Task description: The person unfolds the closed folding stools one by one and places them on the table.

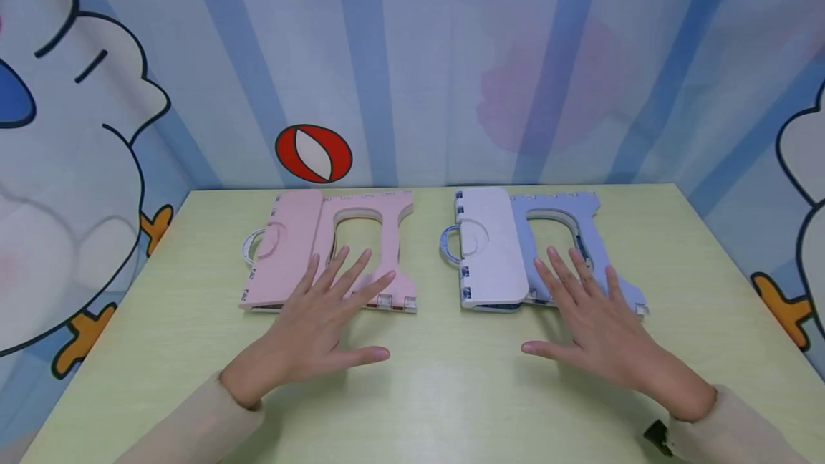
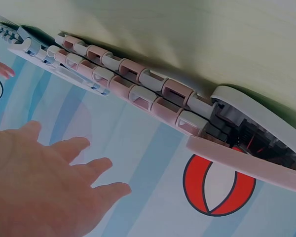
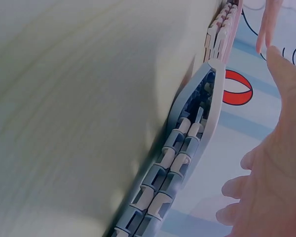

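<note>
A pink folded plastic piece (image 1: pixel 293 249) with a ring at its left side lies flat on the table, left of a similar white and blue one (image 1: pixel 493 249). My left hand (image 1: pixel 312 328) is spread above the near edge of the pink piece, fingers straight, holding nothing. Over the near edge of the blue piece my right hand (image 1: pixel 599 331) is spread the same way, also holding nothing. Hinge-like edges of the pink piece (image 2: pixel 138 94) show in the left wrist view beside the left hand (image 2: pixel 49 182). In the right wrist view the blue piece (image 3: pixel 175 158) is beside the right hand (image 3: pixel 276 163).
The pale wooden table (image 1: pixel 445 392) reaches back to a blue striped cloth backdrop (image 1: pixel 425 77) printed with cartoon figures and a red and white ball (image 1: pixel 314 154). A small black object (image 1: pixel 657 437) is at the right sleeve.
</note>
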The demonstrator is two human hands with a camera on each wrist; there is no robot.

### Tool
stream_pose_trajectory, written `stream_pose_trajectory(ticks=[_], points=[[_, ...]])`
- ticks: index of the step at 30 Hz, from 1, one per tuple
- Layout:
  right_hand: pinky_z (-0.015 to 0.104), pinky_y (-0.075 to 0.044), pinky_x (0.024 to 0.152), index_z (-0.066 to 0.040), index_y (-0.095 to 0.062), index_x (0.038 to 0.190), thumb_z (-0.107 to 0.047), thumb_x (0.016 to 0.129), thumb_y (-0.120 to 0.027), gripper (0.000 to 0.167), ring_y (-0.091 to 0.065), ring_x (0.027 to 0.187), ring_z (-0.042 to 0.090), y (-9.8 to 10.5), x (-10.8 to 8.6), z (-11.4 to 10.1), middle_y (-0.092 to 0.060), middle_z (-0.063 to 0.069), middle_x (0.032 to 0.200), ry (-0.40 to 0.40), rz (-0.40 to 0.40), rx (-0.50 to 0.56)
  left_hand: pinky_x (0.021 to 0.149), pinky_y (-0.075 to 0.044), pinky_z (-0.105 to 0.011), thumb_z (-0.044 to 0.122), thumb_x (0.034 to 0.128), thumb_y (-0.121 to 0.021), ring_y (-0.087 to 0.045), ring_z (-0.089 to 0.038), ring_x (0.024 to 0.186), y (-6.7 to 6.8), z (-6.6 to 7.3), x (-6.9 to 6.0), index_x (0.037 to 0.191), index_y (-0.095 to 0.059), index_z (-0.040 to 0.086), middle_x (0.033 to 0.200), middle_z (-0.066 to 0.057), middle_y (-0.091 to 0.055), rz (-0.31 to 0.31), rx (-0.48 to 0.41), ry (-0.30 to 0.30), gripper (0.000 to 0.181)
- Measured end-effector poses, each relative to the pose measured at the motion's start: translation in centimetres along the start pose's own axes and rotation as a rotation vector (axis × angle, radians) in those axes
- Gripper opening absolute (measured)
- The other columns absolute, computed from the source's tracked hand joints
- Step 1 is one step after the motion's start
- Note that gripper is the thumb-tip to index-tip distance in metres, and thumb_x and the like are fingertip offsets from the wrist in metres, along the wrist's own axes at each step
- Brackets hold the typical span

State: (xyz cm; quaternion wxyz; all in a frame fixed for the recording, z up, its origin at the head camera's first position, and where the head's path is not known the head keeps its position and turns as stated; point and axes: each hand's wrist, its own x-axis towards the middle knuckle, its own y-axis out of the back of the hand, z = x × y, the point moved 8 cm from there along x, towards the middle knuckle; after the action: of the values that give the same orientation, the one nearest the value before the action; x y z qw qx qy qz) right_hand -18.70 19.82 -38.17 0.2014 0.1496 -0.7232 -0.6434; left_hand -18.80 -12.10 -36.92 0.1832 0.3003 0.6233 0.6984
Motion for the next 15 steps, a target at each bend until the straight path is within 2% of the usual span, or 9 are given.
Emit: stream_pose_trajectory(ticks=[7, 15], points=[[0.078, -0.004, 0.106, -0.014, 0.0, 0.161, -0.071, 0.088, -0.056, 0.108, 0.009, 0.15, 0.035, -0.2, 0.2, 0.3, 0.006, 0.01, 0.166, -0.008, -0.001, 0.018, 0.116, -0.005, -0.065, 0.083, 0.0852, -0.043, 0.006, -0.032, 0.151, -0.5, -0.2, 0.0, 0.16, -0.018, 0.035, 0.166, -0.005, -0.009, -0.018, 0.016, 0.004, 0.093], [0.075, -0.001, 0.109, -0.015, 0.003, 0.161, -0.069, 0.091, -0.055, 0.106, 0.012, 0.15, 0.033, -0.2, 0.3, 1.8, 0.008, 0.01, 0.165, -0.07, -0.03, 0.065, 0.119, -0.001, -0.058, 0.081, 0.0877, -0.042, 0.008, -0.027, 0.151, -0.7, -0.3, 0.5, 0.161, -0.013, 0.035, 0.167, -0.001, -0.004, -0.053, -0.042, 0.038, 0.091]])
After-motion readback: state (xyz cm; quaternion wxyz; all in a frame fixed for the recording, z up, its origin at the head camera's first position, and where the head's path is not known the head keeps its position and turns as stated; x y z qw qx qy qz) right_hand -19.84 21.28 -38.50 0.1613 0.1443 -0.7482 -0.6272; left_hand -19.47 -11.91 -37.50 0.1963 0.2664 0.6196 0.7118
